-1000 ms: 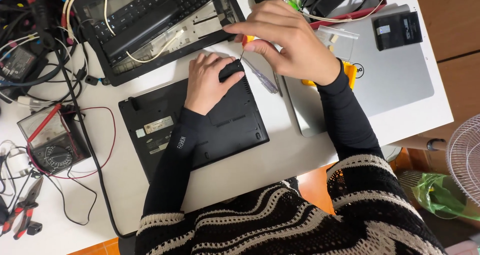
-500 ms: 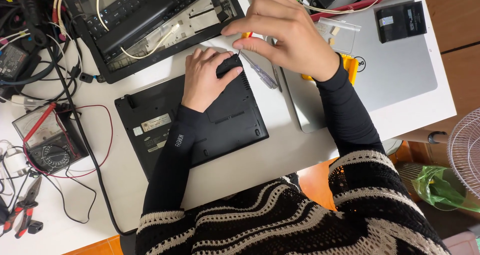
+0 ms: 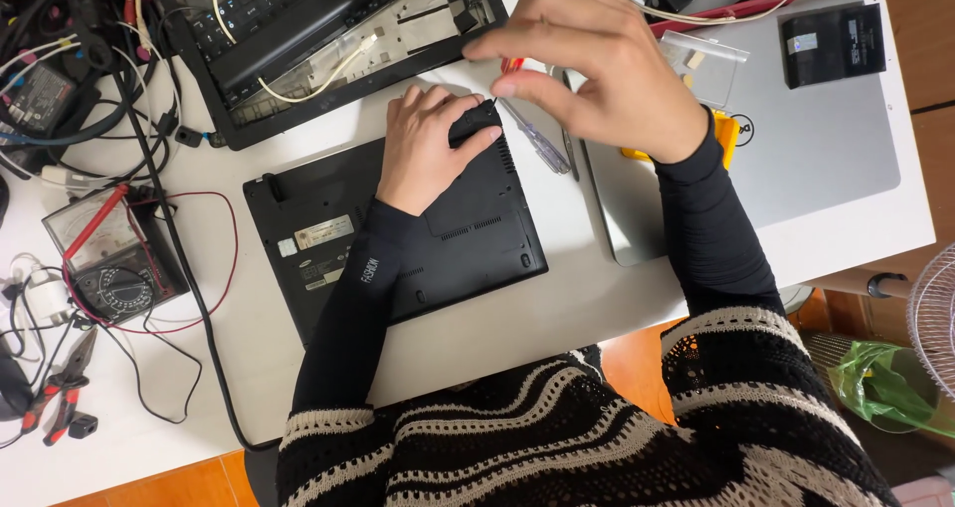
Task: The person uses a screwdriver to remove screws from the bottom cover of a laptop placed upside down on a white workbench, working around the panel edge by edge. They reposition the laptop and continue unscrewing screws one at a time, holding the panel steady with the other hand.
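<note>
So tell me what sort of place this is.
Most likely an electronics or laptop repair bench. The left hand steadies an upturned black laptop, an opened laptop chassis lies behind it, and an analog multimeter and pliers sit among loose cables.

Under the left hand (image 3: 426, 149) the upturned black laptop (image 3: 398, 238) is matt plastic with a paper sticker; just right of the right hand (image 3: 587, 64) the silver laptop (image 3: 816, 159) looks smooth brushed metal; beneath both, the white table (image 3: 557, 308) is smooth and matt
</note>
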